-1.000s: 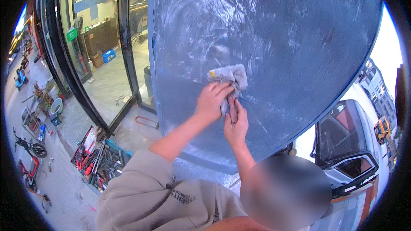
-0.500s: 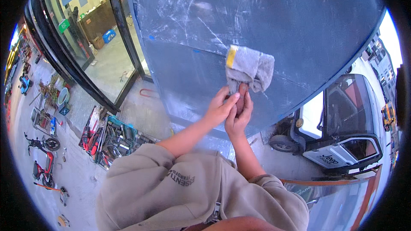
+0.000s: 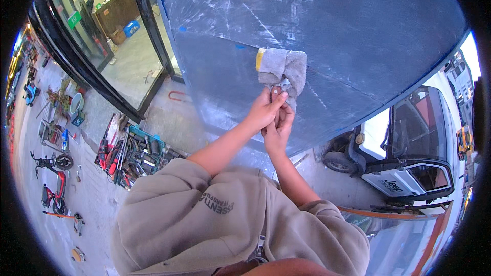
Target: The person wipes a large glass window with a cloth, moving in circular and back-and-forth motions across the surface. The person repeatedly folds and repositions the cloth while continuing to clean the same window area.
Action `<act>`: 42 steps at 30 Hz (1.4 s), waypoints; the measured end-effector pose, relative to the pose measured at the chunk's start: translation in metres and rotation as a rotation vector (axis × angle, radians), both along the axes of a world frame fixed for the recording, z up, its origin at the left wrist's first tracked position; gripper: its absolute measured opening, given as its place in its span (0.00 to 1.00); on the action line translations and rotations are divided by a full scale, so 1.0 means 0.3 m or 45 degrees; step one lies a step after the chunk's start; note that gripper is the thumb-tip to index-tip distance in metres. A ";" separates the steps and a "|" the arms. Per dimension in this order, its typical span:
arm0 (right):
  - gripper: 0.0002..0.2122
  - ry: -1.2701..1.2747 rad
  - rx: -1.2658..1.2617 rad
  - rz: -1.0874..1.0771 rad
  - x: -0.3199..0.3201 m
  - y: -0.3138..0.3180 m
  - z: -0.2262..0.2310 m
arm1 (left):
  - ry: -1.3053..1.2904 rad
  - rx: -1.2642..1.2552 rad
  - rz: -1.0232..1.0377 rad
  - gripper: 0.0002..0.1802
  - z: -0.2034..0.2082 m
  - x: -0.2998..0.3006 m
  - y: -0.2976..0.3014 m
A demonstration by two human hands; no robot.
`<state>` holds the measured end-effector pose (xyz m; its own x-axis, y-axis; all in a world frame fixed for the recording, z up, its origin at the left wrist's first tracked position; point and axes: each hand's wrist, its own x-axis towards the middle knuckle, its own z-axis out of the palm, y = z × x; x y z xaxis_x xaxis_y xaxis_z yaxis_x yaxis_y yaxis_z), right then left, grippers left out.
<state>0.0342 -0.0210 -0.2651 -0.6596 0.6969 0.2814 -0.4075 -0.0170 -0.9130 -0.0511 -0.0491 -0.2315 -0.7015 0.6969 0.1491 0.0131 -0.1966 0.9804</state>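
Pinches 1 slim reddish-brown handle [image 3: 275, 92] with left hand [image 3: 264, 111], curls right hand [image 3: 279, 134] around its lower part; holds folded grey yellow-edged cloth [image 3: 293, 65] before broad blue-grey panel [image 3: 358, 36].

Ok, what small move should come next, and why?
Probably gather the grey cloth in with the left hand, because its folds spread loosely past both hands. The right hand sits just below, curled at the brown handle, so it could likely steady that.

Dark lettering, two lines, across chest of beige zip top [image 3: 215, 202]. Black lettering on white car door [image 3: 409, 186], toward front edge. White character on green sign [image 3: 74, 19], glass door [image 3: 67, 51].
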 end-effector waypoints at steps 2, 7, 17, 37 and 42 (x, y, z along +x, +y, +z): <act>0.19 0.045 -0.073 0.008 -0.021 -0.009 0.004 | 0.010 -0.015 -0.013 0.22 -0.001 -0.030 0.009; 0.16 0.168 -0.170 -0.037 -0.074 -0.016 -0.002 | 0.242 -0.189 -0.056 0.23 0.042 -0.085 0.025; 0.16 0.143 -0.367 0.015 -0.088 -0.060 0.057 | 0.363 -0.332 -0.145 0.18 0.021 -0.151 0.051; 0.14 0.251 -0.110 0.100 -0.146 0.024 0.001 | 0.336 -0.149 -0.172 0.19 0.080 -0.199 0.080; 0.14 0.193 -0.016 -0.027 -0.134 -0.002 -0.053 | 0.430 -0.191 -0.148 0.19 0.002 -0.159 0.055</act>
